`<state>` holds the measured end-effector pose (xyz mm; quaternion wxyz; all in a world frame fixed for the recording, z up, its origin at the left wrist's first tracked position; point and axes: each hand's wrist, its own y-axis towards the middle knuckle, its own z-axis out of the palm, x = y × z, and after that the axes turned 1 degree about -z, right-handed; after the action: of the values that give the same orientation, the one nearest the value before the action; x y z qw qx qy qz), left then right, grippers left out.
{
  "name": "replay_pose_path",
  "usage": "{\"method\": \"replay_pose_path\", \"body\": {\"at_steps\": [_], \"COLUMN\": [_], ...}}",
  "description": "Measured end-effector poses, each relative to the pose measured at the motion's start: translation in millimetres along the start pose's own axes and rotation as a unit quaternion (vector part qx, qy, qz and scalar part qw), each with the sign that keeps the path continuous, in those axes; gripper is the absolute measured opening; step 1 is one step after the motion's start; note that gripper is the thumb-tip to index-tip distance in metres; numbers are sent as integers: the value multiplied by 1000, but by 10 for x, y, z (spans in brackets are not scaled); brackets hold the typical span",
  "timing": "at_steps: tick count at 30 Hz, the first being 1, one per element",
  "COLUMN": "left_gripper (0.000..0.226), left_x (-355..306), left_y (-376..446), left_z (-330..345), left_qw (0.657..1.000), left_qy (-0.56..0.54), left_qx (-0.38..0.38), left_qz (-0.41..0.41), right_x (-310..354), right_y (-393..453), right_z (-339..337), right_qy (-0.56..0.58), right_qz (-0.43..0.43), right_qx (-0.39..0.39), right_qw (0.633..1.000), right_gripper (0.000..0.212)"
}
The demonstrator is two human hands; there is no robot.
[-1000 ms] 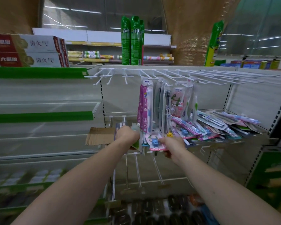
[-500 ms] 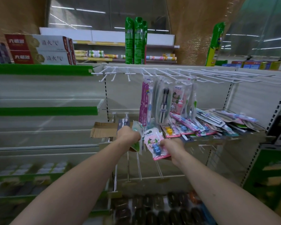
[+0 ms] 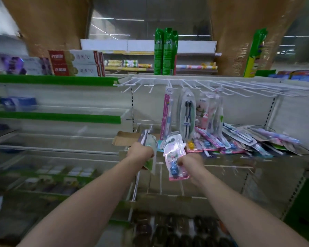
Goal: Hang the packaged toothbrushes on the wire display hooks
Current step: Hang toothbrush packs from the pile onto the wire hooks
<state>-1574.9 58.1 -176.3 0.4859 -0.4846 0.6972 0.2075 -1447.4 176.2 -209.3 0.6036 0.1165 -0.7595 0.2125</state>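
Toothbrush packs [image 3: 175, 157] are held in both hands before a white shelf: a pink-edged pack with a blue toy figure is pinched at its side by the curled fingers of the right hand [image 3: 190, 162], and a bundle of packs [image 3: 148, 148] is gripped in the closed fist of the left hand [image 3: 141, 152]. Several packs [image 3: 186, 114] are hung from the white wire hooks [image 3: 194, 86] above, near the row's middle. A loose pile of packs [image 3: 248, 139] is spread on the shelf [image 3: 239, 157] to the right, beside a flattened cardboard piece [image 3: 125, 138].

We recorded a retail shop: green-edged shelves [image 3: 53, 80], boxed toothpaste [image 3: 75, 63], white wire display hooks [image 3: 212, 86], packaged toothbrushes [image 3: 186, 113] hung as stock.
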Motion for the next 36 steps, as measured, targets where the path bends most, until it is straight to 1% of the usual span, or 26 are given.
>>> {"method": "replay_pose_path", "body": {"at_steps": [5, 10, 12, 14, 18, 22, 26, 29, 32, 36], "left_gripper": [31, 18, 23, 23, 18, 17, 22, 23, 27, 24], "left_x": [53, 102, 134, 152, 165, 154, 110, 64, -14, -134], "left_y": [-156, -224, -195, -164, -39, 142, 340, 453, 529, 531], "left_z": [-123, -301, -364, -422, -520, -619, -717, -742, -694, -501], "left_qw": [999, 996, 995, 994, 994, 995, 995, 996, 994, 991], "left_qy": [16, 1, -4, -17, -50, -65, -56, -40, -21, -10], "left_qx": [-31, -75, -92, -96, -80, -41, -28, 6, 17, 63], "left_qz": [19, 41, 45, 43, 58, 64, 74, 81, 103, 118], "right_x": [-7, 57, 76, 91, 164, 282, 373, 383, 414, 425], "right_y": [-127, -213, -240, -267, -259, -183, -178, -110, -73, -42], "right_z": [20, 118, 161, 202, 282, 400, 532, 599, 562, 354], "right_qy": [8, 14, 8, 4, -12, -5, 8, 21, 36, 31], "right_qz": [-14, -41, -46, -50, -58, -72, -76, -81, -88, -88], "right_qx": [28, 39, 52, 58, 59, 39, 16, -9, -48, -83], "right_qw": [999, 998, 998, 997, 996, 997, 997, 996, 994, 992], "right_gripper": [16, 14, 15, 16, 14, 19, 19, 19, 20, 19]}}
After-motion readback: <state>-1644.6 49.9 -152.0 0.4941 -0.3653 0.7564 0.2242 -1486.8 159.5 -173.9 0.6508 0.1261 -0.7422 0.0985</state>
